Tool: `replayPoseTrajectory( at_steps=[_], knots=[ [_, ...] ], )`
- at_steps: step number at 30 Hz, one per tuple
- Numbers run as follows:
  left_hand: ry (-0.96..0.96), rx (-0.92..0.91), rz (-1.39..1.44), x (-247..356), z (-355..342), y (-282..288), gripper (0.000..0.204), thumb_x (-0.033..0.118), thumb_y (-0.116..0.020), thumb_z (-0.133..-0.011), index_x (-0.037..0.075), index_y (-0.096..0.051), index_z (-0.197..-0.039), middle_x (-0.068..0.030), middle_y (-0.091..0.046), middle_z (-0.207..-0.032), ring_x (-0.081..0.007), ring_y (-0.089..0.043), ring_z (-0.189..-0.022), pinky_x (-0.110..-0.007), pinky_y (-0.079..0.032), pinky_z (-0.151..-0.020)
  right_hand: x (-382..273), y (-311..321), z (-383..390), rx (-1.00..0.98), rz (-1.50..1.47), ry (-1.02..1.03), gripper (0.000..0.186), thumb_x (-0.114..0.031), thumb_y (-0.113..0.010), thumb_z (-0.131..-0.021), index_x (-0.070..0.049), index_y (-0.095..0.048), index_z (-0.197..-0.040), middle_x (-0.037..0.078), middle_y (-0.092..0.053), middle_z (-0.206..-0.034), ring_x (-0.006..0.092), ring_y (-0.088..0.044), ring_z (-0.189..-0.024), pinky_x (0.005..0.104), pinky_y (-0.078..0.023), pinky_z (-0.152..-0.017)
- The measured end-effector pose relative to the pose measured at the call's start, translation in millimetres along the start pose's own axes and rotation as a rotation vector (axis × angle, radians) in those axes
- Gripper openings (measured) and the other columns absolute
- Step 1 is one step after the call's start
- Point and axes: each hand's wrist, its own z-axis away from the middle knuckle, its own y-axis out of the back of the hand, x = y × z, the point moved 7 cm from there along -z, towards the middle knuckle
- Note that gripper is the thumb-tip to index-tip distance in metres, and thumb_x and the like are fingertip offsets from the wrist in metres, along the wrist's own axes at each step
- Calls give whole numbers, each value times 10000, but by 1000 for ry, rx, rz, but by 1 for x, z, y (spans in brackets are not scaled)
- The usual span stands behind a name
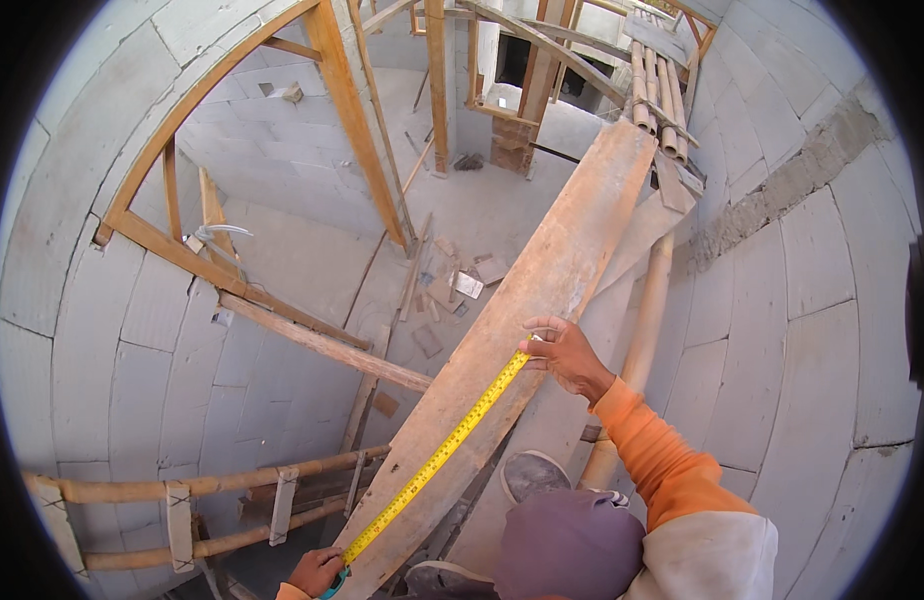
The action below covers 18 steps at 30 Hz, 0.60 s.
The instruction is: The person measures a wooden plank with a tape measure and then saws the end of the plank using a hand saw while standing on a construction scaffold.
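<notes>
The right hand [574, 362] and left hand [317, 571] are bare. The right sleeve [660, 458] is orange, turning pale grey higher up; the left cuff [291, 592] is orange. Rounded, dull purple cloth [570, 545] shows beside grey shoes [534, 477] with paler edges.

The left hand [317, 572] covered most of the teal tape case [336, 582], and the orange sleeve [292, 592] there ran off the lower edge. The right hand [567, 360] partly hid the end of the yellow tape [437, 460], whose markings were too small to read. Purple cloth [572, 545] covered part of one shoe [532, 474]; a dark shape [920, 310] at right was unclear.
</notes>
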Motion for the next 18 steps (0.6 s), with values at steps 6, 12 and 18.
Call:
replayPoseTrajectory(
  at_steps=[6,12,18],
  knots=[
    [-141,-145,-255,-113,7,-13,349,371,-605,-969,67,-654,-1134,-62,-667,-955,-178,-601,-762,-349,-477,-647,-18,57,-30,218,10,89,433,27,-706,-891,28,-474,-1257,147,-632,-1020,234,-675,-878,372,-626,-755],
    [81,-173,128,-106,16,-21,278,324,-533,-1024,92,-675,-1080,-64,-652,-885,-190,-582,-751,-354,-474,-692,-48,88,-57,249,9,139,475,40,-714,-870,43,-460,-1271,168,-643,-1033,238,-663,-895,365,-617,-739],
    [138,-113,195,-73,6,-26,275,234,-576,-1016,11,-736,-1021,-75,-739,-888,-149,-614,-772,-280,-494,-798,-70,87,-66,301,15,259,522,-57,-704,-916,71,-415,-1330,201,-614,-1128,260,-655,-973,367,-598,-836]
  ],
)
